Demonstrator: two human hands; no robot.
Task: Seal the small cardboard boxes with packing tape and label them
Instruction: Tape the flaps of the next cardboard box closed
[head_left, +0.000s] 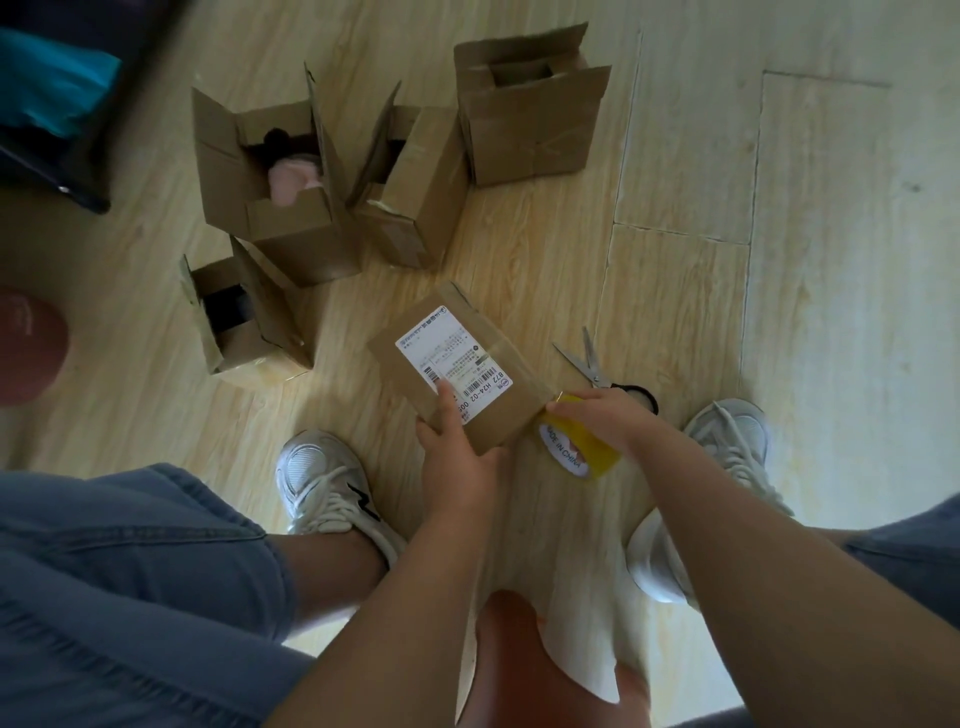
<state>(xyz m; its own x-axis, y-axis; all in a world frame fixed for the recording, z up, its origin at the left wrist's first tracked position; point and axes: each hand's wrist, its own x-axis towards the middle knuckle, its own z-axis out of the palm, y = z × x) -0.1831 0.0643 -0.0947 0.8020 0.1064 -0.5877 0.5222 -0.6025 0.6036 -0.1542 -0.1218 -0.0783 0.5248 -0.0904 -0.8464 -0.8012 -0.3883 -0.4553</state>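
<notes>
While the left grip (457, 460) clasps the labelled box (462, 358) at centre to steady it, the right grip (597, 415) holds the tape roll (582, 452) against its 4 o'clock corner. Open boxes (280, 208) wait at 11 o'clock.

I'm seeing matt brown cardboard on the closed box (457, 374), glossy yellow plastic tape roll (579, 447), and pale wood-grain floor (675, 208) shining slightly.

The closed brown cardboard box (511, 408) carries a white shipping label (447, 353) printed with black barcodes. The yellow packing tape roll (589, 449) has a white core sticker with red lettering. The steel scissors (592, 364) have black handles. The plank floor (675, 208) shows pale yellowish wood grain.
</notes>
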